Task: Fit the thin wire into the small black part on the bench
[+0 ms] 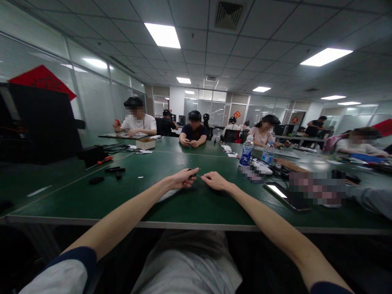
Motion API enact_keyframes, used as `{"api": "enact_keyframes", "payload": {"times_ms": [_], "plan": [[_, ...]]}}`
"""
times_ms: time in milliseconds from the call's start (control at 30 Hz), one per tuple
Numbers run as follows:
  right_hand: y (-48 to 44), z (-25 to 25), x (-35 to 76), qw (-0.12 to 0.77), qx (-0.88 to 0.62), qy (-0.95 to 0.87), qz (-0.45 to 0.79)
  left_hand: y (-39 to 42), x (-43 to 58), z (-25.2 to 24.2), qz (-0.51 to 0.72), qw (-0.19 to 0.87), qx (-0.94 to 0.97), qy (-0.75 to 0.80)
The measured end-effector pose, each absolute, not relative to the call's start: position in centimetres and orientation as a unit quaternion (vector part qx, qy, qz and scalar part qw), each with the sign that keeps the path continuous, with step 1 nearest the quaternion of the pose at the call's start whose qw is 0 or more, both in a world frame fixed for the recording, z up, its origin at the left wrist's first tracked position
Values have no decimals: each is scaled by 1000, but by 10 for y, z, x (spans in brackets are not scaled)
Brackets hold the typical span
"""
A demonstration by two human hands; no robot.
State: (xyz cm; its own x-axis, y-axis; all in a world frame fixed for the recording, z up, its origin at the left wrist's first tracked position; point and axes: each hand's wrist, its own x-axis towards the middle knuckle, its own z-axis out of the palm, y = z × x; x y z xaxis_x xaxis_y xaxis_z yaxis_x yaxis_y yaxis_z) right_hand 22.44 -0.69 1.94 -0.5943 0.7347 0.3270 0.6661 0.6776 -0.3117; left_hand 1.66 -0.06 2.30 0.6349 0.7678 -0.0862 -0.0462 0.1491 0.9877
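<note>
My left hand (183,179) is closed around a small dark object (192,176) above the green table (190,208), its thumb pointing to the right. Just across from it, my right hand (215,181) is pinched, fingertips turned toward the left hand. A thin, light sliver shows in the narrow gap between the hands; what the right fingertips grip is too small to name. Under my left wrist lies a whitish sheet (168,196), partly covered by the forearm.
Left on the table are an orange-handled screwdriver (104,160), several black pieces (115,170) and a small box (145,143). To the right stand two bottles (246,152), near a phone (286,196) and another person's arm (370,200). A dark monitor (43,122) stands far left. Several people sit beyond.
</note>
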Motion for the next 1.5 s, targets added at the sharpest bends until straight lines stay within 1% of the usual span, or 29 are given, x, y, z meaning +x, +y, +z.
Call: {"api": "enact_keyframes", "payload": {"times_ms": [333,500,633,867,967,1033,1200,1367,1500], "plan": [[-7,19,222,220,-388,-893,58,5,21,15,385,594,603,368],[-7,18,220,219,-391,-893,49,9,22,11,380,559,629,384],[-9,18,219,223,-397,-889,53,11,22,10,362,566,617,409],[-8,18,218,242,-412,-877,40,18,17,10,318,655,564,390],[-8,19,218,239,-426,-872,33,20,17,10,311,677,553,373],[-8,20,219,228,-431,-873,30,19,18,11,328,671,551,372],[-11,22,220,208,-425,-881,22,15,23,11,399,617,568,371],[-12,20,217,208,-432,-877,7,19,23,8,434,583,571,382],[-11,17,215,204,-441,-874,-4,25,20,4,441,572,565,398]]}}
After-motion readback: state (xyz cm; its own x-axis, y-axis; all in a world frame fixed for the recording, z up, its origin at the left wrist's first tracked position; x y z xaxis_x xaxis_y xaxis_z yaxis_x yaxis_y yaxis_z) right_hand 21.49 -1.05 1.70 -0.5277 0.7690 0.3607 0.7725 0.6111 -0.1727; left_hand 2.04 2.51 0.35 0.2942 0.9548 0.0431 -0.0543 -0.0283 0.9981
